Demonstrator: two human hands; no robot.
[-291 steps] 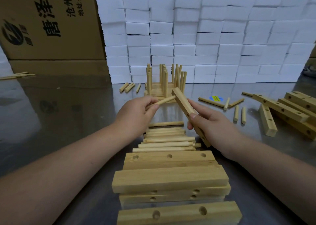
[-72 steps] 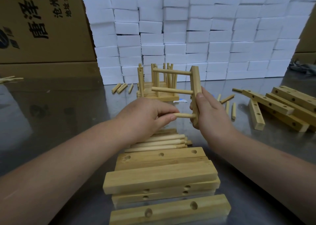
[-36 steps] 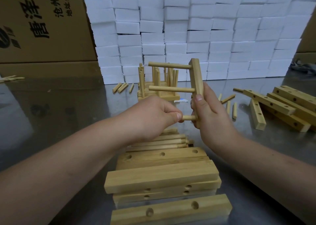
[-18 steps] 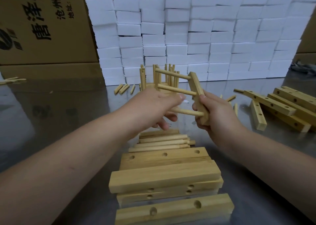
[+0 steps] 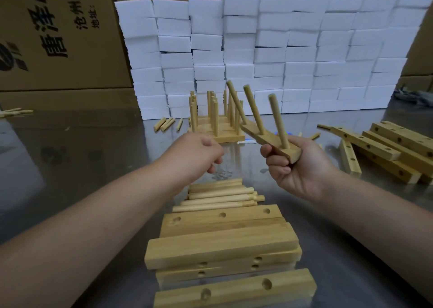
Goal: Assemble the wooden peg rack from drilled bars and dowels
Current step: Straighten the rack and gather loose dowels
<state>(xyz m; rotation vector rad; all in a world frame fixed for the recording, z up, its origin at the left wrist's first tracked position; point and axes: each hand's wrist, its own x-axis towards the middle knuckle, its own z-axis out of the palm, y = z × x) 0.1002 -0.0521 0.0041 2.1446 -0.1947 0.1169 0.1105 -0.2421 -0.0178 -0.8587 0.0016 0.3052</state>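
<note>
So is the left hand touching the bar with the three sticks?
Apart. The head view shows table between the left hand and the bar, held by the right hand.

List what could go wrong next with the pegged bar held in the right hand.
1. The right hand grips the bar by one end only, tilted, while the left hand holds nothing: it could twist or slip.
2. Its three dowels seem to fan apart; one may sit loosely and drop out.
3. The bar's far end looks close to the finished racks and could knock them over.
</note>
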